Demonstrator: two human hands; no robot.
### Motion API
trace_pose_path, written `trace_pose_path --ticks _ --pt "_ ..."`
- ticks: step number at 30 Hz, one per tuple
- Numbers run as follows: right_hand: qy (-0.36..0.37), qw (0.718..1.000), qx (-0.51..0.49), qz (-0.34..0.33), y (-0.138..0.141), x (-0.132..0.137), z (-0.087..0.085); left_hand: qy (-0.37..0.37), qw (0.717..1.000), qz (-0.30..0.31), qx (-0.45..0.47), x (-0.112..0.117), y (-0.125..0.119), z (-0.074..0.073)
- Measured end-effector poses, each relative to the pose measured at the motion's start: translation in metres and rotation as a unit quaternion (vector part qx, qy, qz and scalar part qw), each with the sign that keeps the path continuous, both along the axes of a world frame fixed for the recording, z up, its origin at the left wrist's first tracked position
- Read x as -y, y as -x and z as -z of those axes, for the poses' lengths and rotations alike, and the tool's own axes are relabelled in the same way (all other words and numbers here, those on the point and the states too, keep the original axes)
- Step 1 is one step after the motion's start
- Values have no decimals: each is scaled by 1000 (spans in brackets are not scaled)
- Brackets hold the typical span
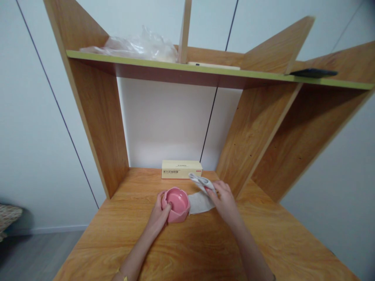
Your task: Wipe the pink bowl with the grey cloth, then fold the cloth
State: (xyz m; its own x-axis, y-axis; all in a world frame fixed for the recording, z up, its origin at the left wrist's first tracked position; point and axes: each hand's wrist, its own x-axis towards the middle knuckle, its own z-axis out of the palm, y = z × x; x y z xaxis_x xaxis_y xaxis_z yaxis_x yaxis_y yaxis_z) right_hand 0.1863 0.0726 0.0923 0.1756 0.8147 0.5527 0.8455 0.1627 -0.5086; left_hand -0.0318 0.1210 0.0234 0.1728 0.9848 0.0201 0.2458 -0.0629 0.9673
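Note:
A small pink bowl [177,204] stands on the wooden desk [205,242], tilted a little toward me. My left hand [160,213] is closed round its near left side, thumb on the rim. My right hand [223,200] pinches a white cloth [200,195] just right of the bowl. One end of the cloth is lifted off the desk; the rest lies flat against the bowl's right side.
A long cream box [181,169] with red print lies at the back of the desk against the wall. Wooden side panels rise left and right. The upper shelf [164,64] holds a clear plastic bag [137,47] and a dark flat object [313,72].

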Motion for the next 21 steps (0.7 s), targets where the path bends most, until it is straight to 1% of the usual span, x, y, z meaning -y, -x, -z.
trace_pose_path --ticks 2,4,6,8,11,14,16,19,21 --pt "29 998 44 -19 23 -1 6 -36 999 -4 0 -1 2 0" --pt "54 995 79 -29 41 -3 16 -75 997 3 14 -2 3 2" --pt "68 992 97 -33 54 -3 27 -109 994 6 31 -3 3 5" --pt "66 993 93 -37 59 -3 35 -128 991 6 39 -3 2 8" --pt "46 997 39 -51 58 -3 43 -159 987 0 29 -1 0 8" --pt "32 997 -42 -62 56 -7 55 -196 981 -10 0 4 -2 2" --pt "15 995 -88 -35 56 -12 65 -206 978 -8 -35 10 -3 -4" --pt "-10 990 -136 34 57 -18 81 -193 976 18 -101 19 -5 -14" --pt "9 985 -161 54 56 -20 88 -177 972 39 -151 25 -6 -21"
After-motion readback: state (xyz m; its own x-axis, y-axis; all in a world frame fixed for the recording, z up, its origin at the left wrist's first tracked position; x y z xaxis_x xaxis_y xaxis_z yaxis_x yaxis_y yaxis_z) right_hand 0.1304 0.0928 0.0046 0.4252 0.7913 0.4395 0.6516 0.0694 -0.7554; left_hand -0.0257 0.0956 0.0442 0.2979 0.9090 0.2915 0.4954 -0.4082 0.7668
